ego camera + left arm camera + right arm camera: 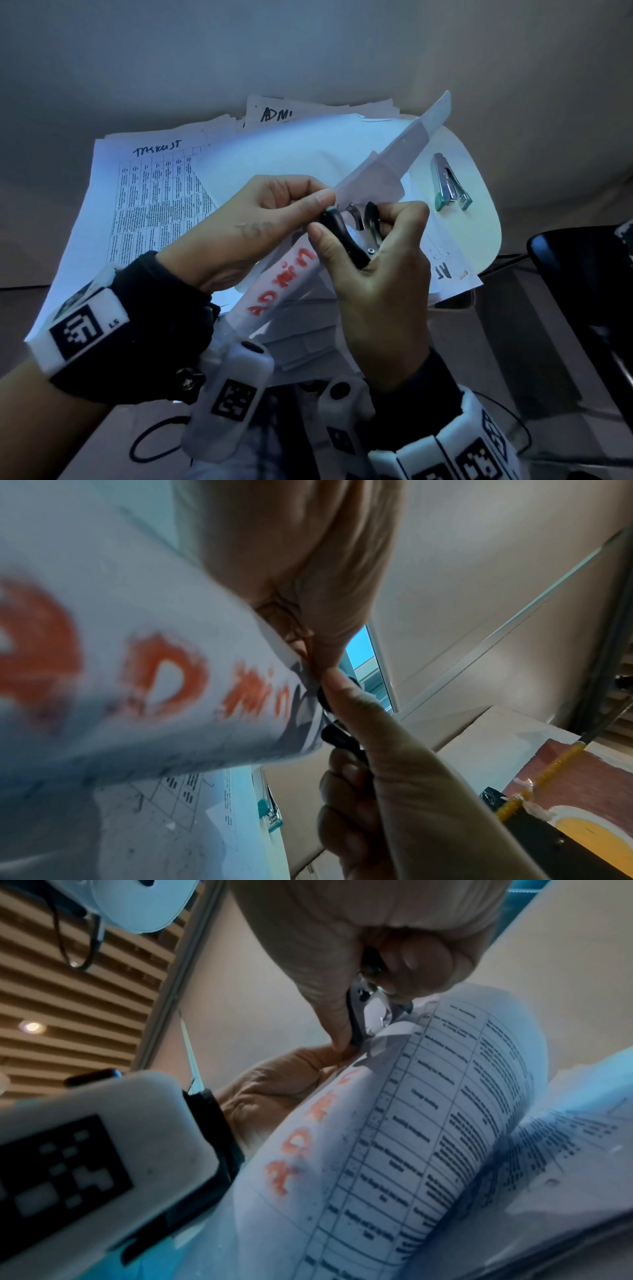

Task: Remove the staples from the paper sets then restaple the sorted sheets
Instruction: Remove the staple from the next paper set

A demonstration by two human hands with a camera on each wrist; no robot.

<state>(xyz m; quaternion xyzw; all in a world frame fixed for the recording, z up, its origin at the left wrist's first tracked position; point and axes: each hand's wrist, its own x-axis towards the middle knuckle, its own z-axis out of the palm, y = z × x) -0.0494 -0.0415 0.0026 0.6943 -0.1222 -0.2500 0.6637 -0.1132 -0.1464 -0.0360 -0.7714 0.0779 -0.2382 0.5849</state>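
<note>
My left hand [274,209] pinches the corner of a paper set [281,284] marked "ADMIN" in red, held up off the table; the same paper set [137,642] fills the left wrist view and shows as a printed table [428,1123] in the right wrist view. My right hand [370,240] grips a black staple remover [346,236] with metal claws, set against the pinched corner. The staple remover's claws [373,1012] touch the sheet's edge. The staple itself is hidden. A silver stapler [450,183] with teal ends lies on the table to the right.
Loose sheets marked "TASKLIST" [147,192] and "ADMI" [274,113] lie spread over the white round table [479,205]. More sheets lie under my right hand [445,263]. A dark chair edge [582,274] stands at the right. A black cable [154,442] loops below.
</note>
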